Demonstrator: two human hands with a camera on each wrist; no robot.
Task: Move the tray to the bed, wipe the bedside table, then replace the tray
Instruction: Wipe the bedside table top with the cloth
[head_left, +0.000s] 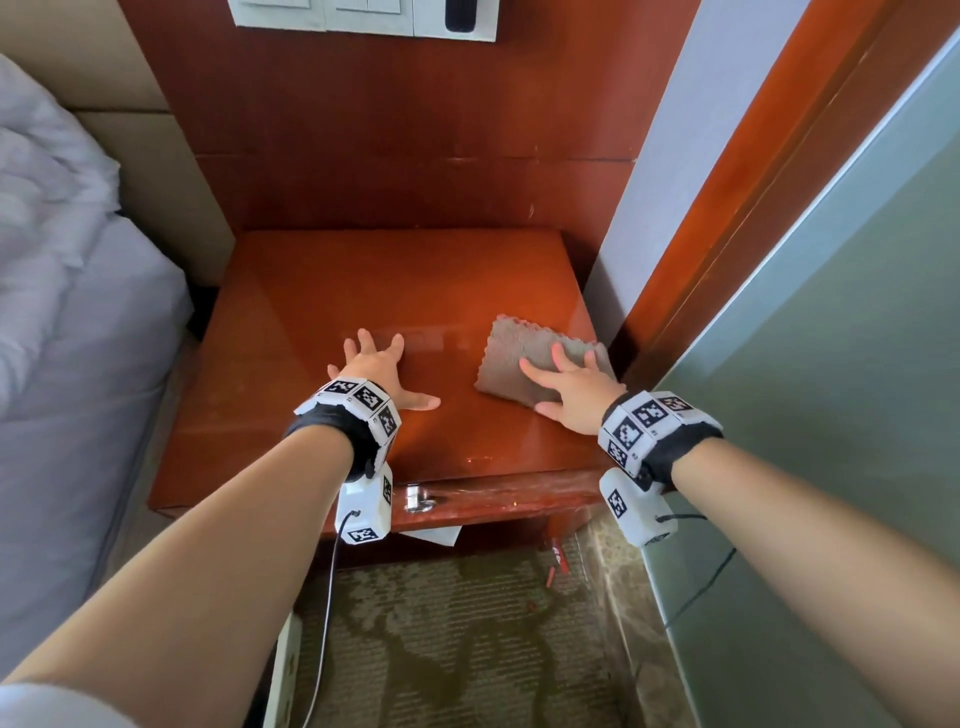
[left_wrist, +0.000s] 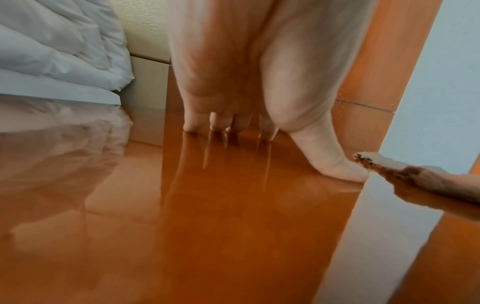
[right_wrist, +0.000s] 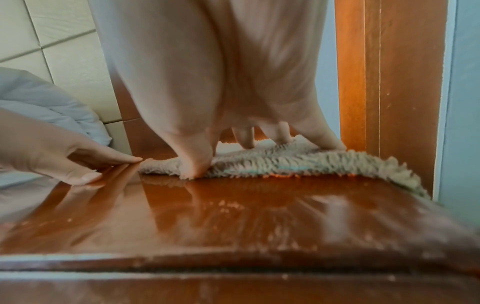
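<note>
A grey, fluffy cloth (head_left: 540, 358) is being pressed flat onto the glossy reddish-brown counter (head_left: 363, 291), toward its front right corner, just beside the wall and the wooden door frame (head_left: 737, 197). The right hand (head_left: 574, 387) is being laid on top of the cloth with its fingers (right_wrist: 245, 137) straight and spread, so nothing is being gripped; in the right wrist view the thumb tip and fingertips are being pushed down into the pile, and one corner of the cloth (right_wrist: 405, 174) is being left lifted near the counter's right edge.

The left hand (head_left: 379, 371) is being rested palm-down on the bare wood to the left of the cloth, fingers extended and splayed, with nothing in its grasp. In the left wrist view its fingertips (left_wrist: 192, 126) are being mirrored in the polish, and the cloth's edge (left_wrist: 415, 179) is being shown just beside the thumb, though contact cannot be judged.

The tray is not being shown in any view, so its place cannot be told.

A bed (head_left: 78, 312) with rumpled white bedding is being shown to the left of the counter. A white switch panel (head_left: 363, 15) is being carried on the wooden wall panel behind. Patterned carpet (head_left: 452, 639) is being shown below the counter's front.
</note>
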